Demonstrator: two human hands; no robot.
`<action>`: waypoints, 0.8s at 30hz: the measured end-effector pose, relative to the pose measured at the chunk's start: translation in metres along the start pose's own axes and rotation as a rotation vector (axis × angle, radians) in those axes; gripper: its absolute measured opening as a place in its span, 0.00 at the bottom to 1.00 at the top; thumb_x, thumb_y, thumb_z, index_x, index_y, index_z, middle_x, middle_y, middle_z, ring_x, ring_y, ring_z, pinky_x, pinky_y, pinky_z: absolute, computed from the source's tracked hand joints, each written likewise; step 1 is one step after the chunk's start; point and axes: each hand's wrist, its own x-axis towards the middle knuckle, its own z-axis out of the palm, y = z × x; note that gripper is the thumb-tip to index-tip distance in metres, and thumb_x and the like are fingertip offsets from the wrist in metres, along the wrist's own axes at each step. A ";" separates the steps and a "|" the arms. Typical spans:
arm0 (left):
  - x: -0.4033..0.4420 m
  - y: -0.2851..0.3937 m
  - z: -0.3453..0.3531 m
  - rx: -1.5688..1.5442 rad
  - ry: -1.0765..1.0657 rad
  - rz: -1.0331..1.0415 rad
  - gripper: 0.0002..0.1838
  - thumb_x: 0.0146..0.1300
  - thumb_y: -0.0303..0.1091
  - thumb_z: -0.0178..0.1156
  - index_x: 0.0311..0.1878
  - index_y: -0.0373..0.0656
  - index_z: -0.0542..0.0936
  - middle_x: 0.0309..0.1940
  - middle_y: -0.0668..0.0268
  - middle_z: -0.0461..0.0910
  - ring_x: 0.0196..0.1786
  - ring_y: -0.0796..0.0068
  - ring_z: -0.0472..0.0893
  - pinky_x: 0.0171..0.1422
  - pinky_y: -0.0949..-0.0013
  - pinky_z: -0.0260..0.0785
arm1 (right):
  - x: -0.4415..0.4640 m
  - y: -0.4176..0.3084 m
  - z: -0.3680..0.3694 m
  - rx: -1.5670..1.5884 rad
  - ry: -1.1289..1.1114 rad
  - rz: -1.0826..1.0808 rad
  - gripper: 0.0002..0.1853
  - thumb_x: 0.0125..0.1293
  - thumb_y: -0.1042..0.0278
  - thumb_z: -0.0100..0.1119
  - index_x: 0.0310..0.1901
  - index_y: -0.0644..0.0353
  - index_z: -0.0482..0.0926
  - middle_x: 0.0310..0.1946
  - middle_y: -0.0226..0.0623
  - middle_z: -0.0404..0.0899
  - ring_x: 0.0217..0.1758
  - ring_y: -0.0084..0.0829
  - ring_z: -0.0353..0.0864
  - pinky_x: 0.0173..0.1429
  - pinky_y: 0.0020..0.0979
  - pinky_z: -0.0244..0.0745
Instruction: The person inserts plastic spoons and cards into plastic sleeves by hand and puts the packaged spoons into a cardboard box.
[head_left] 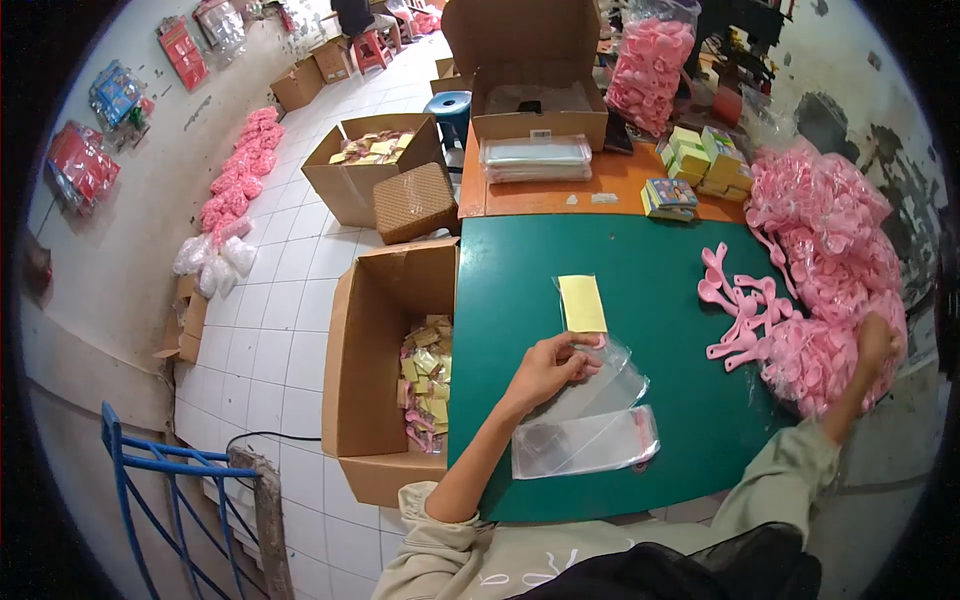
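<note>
The card (pixel 582 303) lies in a clear sleeve on the green table (pixel 510 300), near its middle and beyond the loose bags. At the sleeve's near end, the left hand (pixel 556 370) is bent over the plastic; thumb and forefinger are drawn together in a narrow pinch, by which the film seems to be held. Just nearer, clear bags (pixel 618 388) are fanned out beneath the hand, and another pile of bags (pixel 580 443) is laid close to the table's near edge.

To the right, pink spoons (pixel 745 310) are scattered beside the big heap (pixel 825 225). At the heap's near part, the right hand (pixel 876 340) is set against the spoons; its fingertips are hidden, so it cannot be told how far it is open or whether anything is held.

Tangled handles could cause extra spoons to be dragged out, or part of the heap to be slid over the loose ones. Because the film is thin, the sleeve could be creased or its mouth closed by too tight a pinch, and the bags under the wrist could be shifted by a sweep of the arm.

At the left edge, an open carton (pixel 345 380) is placed with packets (pixel 427 375) inside. At the far side, small boxes (pixel 725 160) and a stack of bags (pixel 537 158) are set on an orange table (pixel 475 185).
</note>
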 end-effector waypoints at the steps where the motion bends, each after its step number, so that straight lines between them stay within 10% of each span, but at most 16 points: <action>1: 0.003 0.000 0.001 -0.023 0.007 0.035 0.13 0.67 0.28 0.50 0.53 0.38 0.74 0.42 0.62 0.80 0.45 0.77 0.80 0.49 0.78 0.71 | -0.012 -0.022 0.005 0.085 0.147 -0.064 0.19 0.50 0.70 0.67 0.42 0.60 0.70 0.40 0.35 0.70 0.44 0.27 0.71 0.45 0.28 0.69; 3: 0.004 -0.004 0.002 -0.055 0.015 0.074 0.12 0.67 0.29 0.49 0.52 0.38 0.76 0.42 0.63 0.80 0.46 0.78 0.79 0.50 0.78 0.70 | -0.048 -0.114 0.005 0.496 0.273 -0.355 0.21 0.49 0.70 0.68 0.44 0.60 0.70 0.42 0.36 0.69 0.46 0.29 0.70 0.46 0.29 0.70; 7: 0.000 0.003 0.000 -0.075 0.015 0.143 0.13 0.68 0.32 0.50 0.53 0.39 0.74 0.43 0.63 0.81 0.49 0.79 0.78 0.53 0.75 0.69 | -0.121 -0.278 0.023 0.717 -0.157 -0.994 0.34 0.44 0.70 0.72 0.53 0.57 0.64 0.51 0.42 0.63 0.59 0.37 0.64 0.52 0.34 0.71; 13: -0.010 0.008 -0.014 -0.137 0.023 0.132 0.16 0.68 0.33 0.51 0.56 0.42 0.63 0.43 0.61 0.81 0.47 0.76 0.79 0.50 0.71 0.72 | -0.120 -0.338 0.090 0.936 -0.081 -1.008 0.11 0.48 0.81 0.65 0.33 0.61 0.75 0.42 0.38 0.68 0.37 0.31 0.74 0.41 0.28 0.72; 24: 0.004 -0.005 -0.008 0.383 0.311 0.233 0.06 0.62 0.25 0.56 0.41 0.35 0.73 0.33 0.66 0.78 0.35 0.81 0.78 0.34 0.77 0.76 | -0.120 -0.333 0.112 1.357 -0.492 -0.705 0.07 0.58 0.72 0.63 0.36 0.63 0.75 0.39 0.33 0.71 0.38 0.20 0.74 0.38 0.23 0.73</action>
